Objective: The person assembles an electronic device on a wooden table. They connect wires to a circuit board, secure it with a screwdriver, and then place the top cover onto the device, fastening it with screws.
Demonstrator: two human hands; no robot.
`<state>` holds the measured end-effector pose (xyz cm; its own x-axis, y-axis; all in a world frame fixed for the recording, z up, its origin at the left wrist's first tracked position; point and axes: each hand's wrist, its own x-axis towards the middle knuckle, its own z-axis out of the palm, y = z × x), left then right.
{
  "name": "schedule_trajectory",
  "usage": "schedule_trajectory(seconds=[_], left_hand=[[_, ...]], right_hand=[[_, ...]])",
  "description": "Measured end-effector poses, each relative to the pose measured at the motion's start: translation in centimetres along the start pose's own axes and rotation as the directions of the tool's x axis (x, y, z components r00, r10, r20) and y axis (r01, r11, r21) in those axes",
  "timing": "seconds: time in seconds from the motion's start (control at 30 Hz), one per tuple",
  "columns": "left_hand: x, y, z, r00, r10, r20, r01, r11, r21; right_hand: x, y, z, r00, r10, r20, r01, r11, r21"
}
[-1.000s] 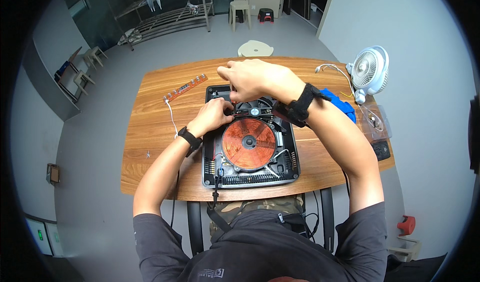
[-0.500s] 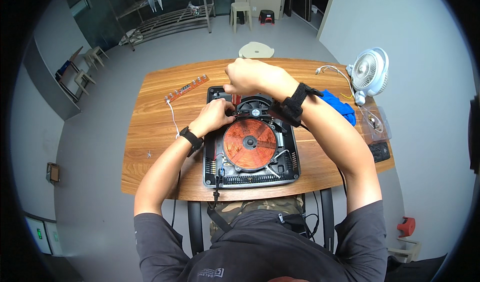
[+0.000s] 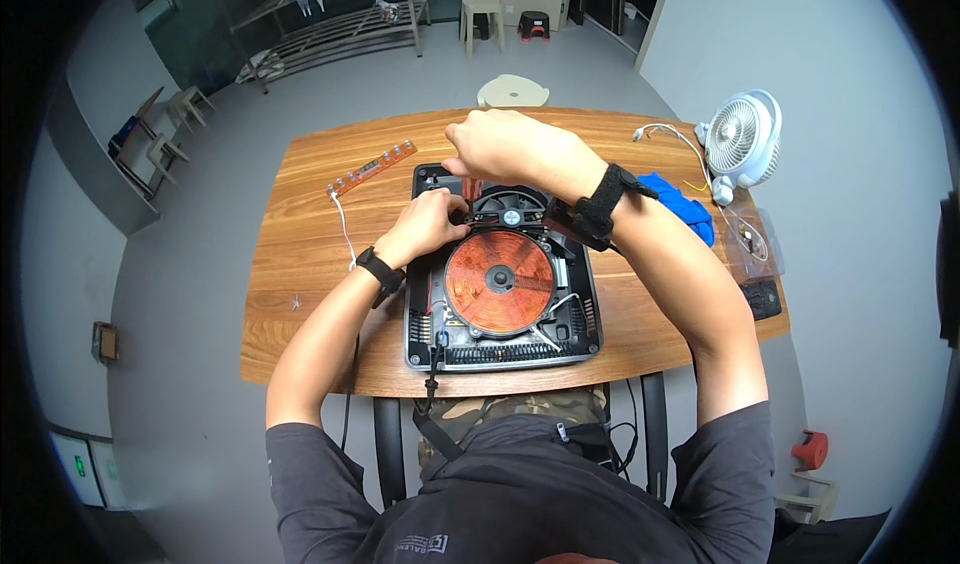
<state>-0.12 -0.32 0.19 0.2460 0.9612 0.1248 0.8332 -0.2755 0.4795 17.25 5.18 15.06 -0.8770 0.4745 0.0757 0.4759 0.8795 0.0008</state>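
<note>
1. Noted red-handled screwdriver [image 3: 472,190] standing roughly upright at upper left of uncovered cooker [image 3: 500,358], beside black fan [image 3: 512,218].
2. Found right hand [image 3: 512,150] directly above, wrapped round its top; left hand [image 3: 425,225] at lower left, nearly touching, curled; cannot tell whether pinching.
3. Recorded flat, round, copper-coloured coil [image 3: 478,286]; smooth, wood-grained worktop [image 3: 650,334].

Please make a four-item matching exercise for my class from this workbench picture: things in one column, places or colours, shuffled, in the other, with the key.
Things
1. Red-handled tool
2. Round flat coil
3. Strip with round buttons
4. Desk fan

Places or colours
A. On the table, near its far right corner
B. Copper-coloured, inside the opened appliance
C. Left of the appliance, with a white cable
D. In the right hand

Right pairs: 1-D, 2-B, 3-C, 4-A
</note>
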Motion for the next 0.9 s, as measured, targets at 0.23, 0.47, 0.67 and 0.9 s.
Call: schedule_trajectory(seconds=[0.23,0.47,0.67,0.9], left_hand=[[0.1,-0.2,0.5,0.999,0.015,-0.045,-0.016,1.0,-0.027],[0.2,1.0,-0.2,0.998,-0.054,0.038,0.053,0.999,0.012],[0.4,-0.1,0.2,1.0,-0.001,0.024,0.0,1.0,0.027],[0.3,0.1,0.2,0.999,-0.033,0.027,0.032,0.999,0.004]], right_hand=[[-1.8,0.5,-0.5,0.979,-0.153,-0.135,0.15,0.988,-0.031],[-0.5,0.9,0.1,0.998,0.014,0.067,-0.018,0.998,0.058],[-0.9,0.6,-0.9,0.988,0.094,0.122,-0.097,0.995,0.023],[-2.0,1.0,-1.1,0.992,-0.115,0.044,0.11,0.989,0.102]])
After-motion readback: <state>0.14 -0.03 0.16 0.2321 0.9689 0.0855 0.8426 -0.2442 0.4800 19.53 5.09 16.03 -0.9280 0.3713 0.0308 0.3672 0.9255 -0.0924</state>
